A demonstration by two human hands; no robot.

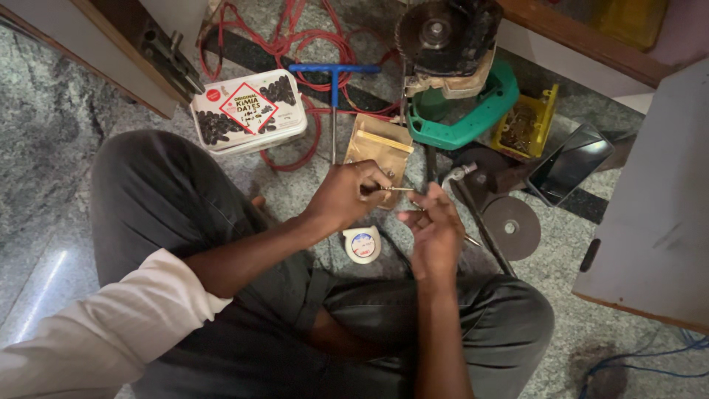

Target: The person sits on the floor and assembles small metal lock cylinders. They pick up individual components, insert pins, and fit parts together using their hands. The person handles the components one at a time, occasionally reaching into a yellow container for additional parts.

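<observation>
I sit cross-legged on a stone floor. My left hand point(347, 193) pinches a thin metal screw point(399, 189) that points right, held level above my lap. My right hand point(434, 230) is just to the right of it, fingers curled around a small metal piece that I cannot make out; its fingertips meet the screw's tip. A brown paper packet point(378, 148) lies on the floor just beyond both hands. A small white tape measure point(362, 244) rests on the floor between my wrists.
A white lidded box point(248, 111) sits at upper left beside red cable point(295, 44). A blue T-handle tool point(334, 81), a circular saw with green handle point(458, 96), a yellow tray of screws point(526, 125), a phone point(569, 162), a cutting disc point(511, 227) and a grey panel point(650, 222) surround me.
</observation>
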